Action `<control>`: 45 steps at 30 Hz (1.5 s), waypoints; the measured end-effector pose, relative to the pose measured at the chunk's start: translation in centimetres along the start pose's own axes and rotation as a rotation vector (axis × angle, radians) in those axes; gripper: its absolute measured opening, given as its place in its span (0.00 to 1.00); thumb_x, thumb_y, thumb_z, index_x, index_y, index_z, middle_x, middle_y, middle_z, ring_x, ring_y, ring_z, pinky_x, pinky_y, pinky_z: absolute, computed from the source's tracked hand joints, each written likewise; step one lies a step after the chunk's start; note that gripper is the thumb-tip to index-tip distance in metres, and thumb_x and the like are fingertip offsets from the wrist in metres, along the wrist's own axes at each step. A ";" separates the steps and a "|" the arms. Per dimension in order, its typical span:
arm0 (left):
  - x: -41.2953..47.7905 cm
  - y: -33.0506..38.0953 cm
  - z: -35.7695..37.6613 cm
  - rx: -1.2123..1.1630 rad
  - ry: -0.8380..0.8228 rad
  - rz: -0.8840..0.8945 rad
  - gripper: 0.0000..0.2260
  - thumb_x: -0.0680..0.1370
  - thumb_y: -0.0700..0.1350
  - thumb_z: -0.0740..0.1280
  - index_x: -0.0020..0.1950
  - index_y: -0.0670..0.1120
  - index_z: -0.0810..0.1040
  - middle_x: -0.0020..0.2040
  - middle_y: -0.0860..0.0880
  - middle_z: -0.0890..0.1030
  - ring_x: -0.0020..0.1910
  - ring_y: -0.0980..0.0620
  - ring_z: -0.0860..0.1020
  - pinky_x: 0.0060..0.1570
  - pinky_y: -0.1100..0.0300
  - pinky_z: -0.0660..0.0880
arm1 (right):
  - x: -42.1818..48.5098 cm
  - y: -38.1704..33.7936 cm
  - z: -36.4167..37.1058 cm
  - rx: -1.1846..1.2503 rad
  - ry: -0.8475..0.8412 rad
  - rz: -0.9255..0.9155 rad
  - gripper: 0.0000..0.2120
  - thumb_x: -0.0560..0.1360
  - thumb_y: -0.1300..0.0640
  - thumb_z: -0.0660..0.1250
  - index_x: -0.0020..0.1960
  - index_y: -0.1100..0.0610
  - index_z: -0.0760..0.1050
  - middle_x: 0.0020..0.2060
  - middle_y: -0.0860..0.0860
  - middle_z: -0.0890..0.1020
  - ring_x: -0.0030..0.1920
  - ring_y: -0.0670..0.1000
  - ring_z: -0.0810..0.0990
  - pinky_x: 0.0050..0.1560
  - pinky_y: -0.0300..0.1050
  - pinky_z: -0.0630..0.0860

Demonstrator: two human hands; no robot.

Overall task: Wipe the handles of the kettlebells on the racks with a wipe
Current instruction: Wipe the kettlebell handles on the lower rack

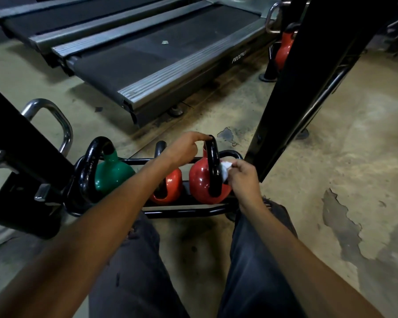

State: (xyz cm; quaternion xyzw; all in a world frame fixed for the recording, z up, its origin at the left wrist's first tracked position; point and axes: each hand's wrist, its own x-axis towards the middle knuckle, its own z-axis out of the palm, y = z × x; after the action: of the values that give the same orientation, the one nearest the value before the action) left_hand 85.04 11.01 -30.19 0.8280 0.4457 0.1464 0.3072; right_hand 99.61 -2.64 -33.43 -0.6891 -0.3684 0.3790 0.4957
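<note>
The red kettlebell (202,183) at lower centre has a smooth, glossy coat with bright highlights, and its black handle (213,166) shines too. The green kettlebell (112,174) to its left is equally glossy. The wipe (225,169) is white, crumpled and matt. The rack (182,212) is smooth black-painted metal tube. At left is a polished chrome loop (66,129). The treadmill belt (147,53) at top is matt, its side rail (182,71) ribbed silvery metal. The floor (354,145) is rough, its coating flaked.

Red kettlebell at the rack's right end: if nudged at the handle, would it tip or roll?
The red kettlebell looks dense and heavy for its size, so a nudge likely won't shift it. Its round body sits between the rack rails, so it may rock; the left hand holds the handle top.
</note>
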 end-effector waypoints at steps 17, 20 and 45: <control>3.1 0.0 -0.6 -0.185 -0.108 -0.185 0.31 0.75 0.25 0.50 0.69 0.47 0.78 0.68 0.49 0.78 0.67 0.54 0.76 0.56 0.64 0.71 | 6.1 -8.2 3.3 -1.831 -0.703 -0.970 0.11 0.79 0.54 0.60 0.53 0.56 0.81 0.50 0.54 0.83 0.51 0.56 0.80 0.57 0.55 0.72; 3.2 0.5 -0.8 -0.158 -0.105 -0.175 0.28 0.76 0.25 0.51 0.64 0.46 0.82 0.65 0.48 0.81 0.67 0.55 0.76 0.55 0.67 0.69 | 6.0 -7.9 4.1 -2.014 -0.789 -0.930 0.15 0.81 0.51 0.57 0.54 0.54 0.81 0.53 0.53 0.84 0.51 0.54 0.79 0.65 0.56 0.67; 1.7 0.4 0.1 0.201 -0.073 0.110 0.19 0.83 0.46 0.64 0.73 0.44 0.73 0.72 0.46 0.75 0.71 0.48 0.72 0.67 0.58 0.65 | 1.1 0.1 1.5 -0.432 0.101 -0.499 0.15 0.83 0.58 0.61 0.68 0.55 0.77 0.54 0.52 0.85 0.51 0.49 0.82 0.50 0.37 0.74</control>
State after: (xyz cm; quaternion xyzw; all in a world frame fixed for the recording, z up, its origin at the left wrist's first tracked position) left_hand 86.32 12.23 -30.02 0.8826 0.4007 0.0871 0.2300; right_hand 98.80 -1.10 -33.98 -0.6846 -0.5726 0.1244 0.4335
